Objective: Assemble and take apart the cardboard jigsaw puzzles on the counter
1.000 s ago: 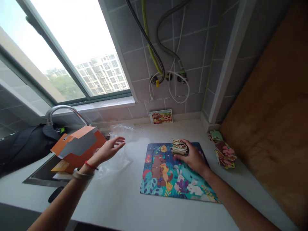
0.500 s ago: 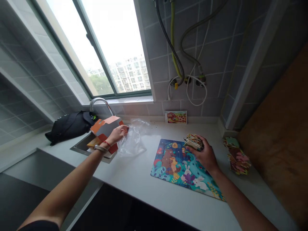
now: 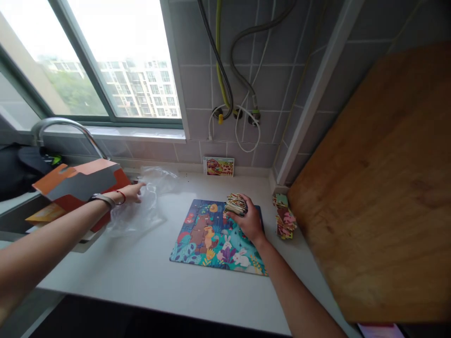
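My right hand is closed round a thick stack of puzzle pieces, held over the upper part of an assembled puzzle with rabbits and other animals on a dark blue-green ground. My left hand reaches over a crumpled clear plastic bag, its index finger stretched out and the other fingers partly hidden. Just left of that hand, an orange and grey cardboard box lies with its flaps spread, over the sink's edge. A second pile of puzzle pieces sits at the right of the counter.
A small farm picture card leans against the back wall. The sink has a curved metal tap, with a black bag beyond. A large wooden board stands on the right. Hoses hang above the white counter.
My view has turned to the right, so everything sits further left and more of the wooden board shows. My right hand still holds the stack; my left hand stays over the plastic bag.
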`<action>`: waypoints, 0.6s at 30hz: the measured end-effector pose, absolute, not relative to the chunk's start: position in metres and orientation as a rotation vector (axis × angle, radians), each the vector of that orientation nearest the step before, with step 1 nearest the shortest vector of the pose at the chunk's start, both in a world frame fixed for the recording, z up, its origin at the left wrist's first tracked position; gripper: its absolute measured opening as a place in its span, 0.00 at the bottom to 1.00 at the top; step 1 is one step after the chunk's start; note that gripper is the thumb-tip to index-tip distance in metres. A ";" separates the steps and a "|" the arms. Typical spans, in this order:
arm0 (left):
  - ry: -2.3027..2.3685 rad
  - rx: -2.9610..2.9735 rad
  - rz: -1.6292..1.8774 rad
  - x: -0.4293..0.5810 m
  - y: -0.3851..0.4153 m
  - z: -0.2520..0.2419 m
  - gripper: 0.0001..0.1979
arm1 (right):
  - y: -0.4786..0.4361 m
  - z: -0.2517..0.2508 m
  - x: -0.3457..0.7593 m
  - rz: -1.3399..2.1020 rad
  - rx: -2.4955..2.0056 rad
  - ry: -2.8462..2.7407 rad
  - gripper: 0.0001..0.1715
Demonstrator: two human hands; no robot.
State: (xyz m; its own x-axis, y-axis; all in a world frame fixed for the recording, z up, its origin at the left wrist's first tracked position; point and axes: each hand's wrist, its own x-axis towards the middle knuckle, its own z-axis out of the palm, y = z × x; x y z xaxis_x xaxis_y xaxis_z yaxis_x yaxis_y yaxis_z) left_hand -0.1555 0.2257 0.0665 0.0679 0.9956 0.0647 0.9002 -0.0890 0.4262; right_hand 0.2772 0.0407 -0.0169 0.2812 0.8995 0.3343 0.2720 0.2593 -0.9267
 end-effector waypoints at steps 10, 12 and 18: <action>1.788 2.281 0.197 -0.156 0.249 0.143 0.20 | 0.037 -0.014 0.276 0.666 -1.323 -1.274 0.46; 1.733 2.560 0.314 -0.148 0.247 0.174 0.23 | 0.038 -0.016 0.277 0.631 -1.326 -1.269 0.47; 1.516 2.884 0.632 -0.102 0.211 0.223 0.13 | 0.042 -0.022 0.281 0.560 -1.310 -1.250 0.46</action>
State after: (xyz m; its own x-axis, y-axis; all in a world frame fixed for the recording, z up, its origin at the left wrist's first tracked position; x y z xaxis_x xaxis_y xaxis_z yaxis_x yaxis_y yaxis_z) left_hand -0.1015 0.2112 0.2235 0.5143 0.7539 0.4089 0.8211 -0.5705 0.0190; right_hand 0.2810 0.0418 -0.0216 0.3108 0.8814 0.3558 0.3210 0.2550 -0.9121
